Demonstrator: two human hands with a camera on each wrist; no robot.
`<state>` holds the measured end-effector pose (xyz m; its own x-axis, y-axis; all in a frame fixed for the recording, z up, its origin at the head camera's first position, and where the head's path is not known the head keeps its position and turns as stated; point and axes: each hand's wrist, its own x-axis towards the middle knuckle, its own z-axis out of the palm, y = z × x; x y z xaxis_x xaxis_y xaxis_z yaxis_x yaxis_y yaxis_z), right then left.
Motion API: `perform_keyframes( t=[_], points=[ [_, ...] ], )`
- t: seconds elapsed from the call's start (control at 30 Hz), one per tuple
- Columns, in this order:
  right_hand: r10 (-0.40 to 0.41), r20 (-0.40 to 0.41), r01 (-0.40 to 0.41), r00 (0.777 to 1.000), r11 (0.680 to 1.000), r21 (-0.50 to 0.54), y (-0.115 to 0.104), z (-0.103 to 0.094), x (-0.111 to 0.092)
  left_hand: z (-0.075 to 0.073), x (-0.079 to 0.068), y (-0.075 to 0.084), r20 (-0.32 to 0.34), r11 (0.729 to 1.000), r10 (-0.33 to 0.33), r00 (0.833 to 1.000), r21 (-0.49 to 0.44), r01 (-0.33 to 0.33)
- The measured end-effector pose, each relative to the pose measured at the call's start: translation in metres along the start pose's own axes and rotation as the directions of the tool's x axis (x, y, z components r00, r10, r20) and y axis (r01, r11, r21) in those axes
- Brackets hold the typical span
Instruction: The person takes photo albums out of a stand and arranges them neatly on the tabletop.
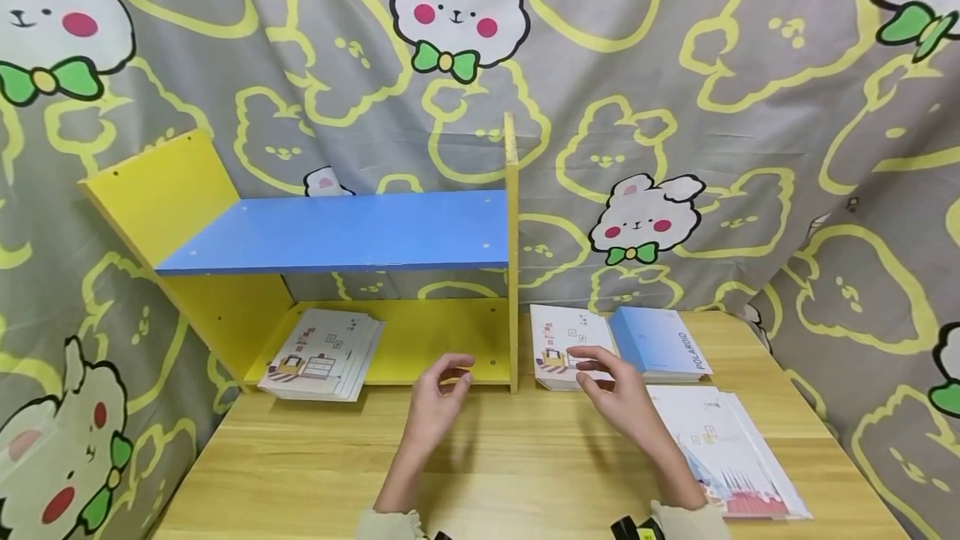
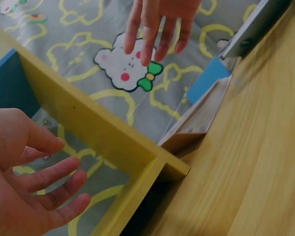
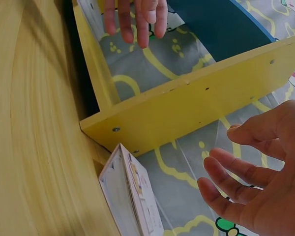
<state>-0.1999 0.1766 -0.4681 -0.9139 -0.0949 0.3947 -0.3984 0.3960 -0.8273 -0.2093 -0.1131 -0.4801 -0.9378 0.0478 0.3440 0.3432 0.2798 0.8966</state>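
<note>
My left hand (image 1: 438, 402) hovers in front of the yellow-and-blue shelf (image 1: 420, 340), fingers loosely bent with nothing between them. Over the front of a thick white book (image 1: 551, 327) with a printed cover, my right hand (image 1: 622, 394) is raised, also holding nothing. That book lies on the table just right of the shelf; its page edges show in the right wrist view. Beside it is a blue book (image 1: 652, 340) marked POLAROID. Closer to me, a larger white book (image 1: 731, 440) is partly hidden by the right forearm. Another white book (image 1: 330, 348) lies on the shelf's bottom board, its front overhanging the edge.
The shelf's blue board (image 1: 352, 227) spans above the bottom board, between two yellow side panels; the right panel (image 1: 512, 273) stands between the hands and the books on either side. A patterned grey curtain (image 1: 600, 107) hangs behind and beside the wooden table (image 1: 510, 465).
</note>
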Motion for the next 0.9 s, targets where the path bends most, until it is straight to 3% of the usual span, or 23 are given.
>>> perform_keyframes(
  t=[0.43, 0.9],
  points=[
    [0.041, 0.004, -0.041, 0.999, 0.999, 0.007, -0.009, 0.014, 0.008, -0.022, 0.005, -0.004, -0.048, 0.999, -0.037, 0.998, 0.0, 0.037],
    [0.058, 0.052, -0.063, 0.997, 0.993, 0.1, -0.014, 0.034, 0.014, -0.049, 0.012, -0.007, -0.107, 0.998, -0.042, 0.993, 0.048, 0.047]
  ],
)
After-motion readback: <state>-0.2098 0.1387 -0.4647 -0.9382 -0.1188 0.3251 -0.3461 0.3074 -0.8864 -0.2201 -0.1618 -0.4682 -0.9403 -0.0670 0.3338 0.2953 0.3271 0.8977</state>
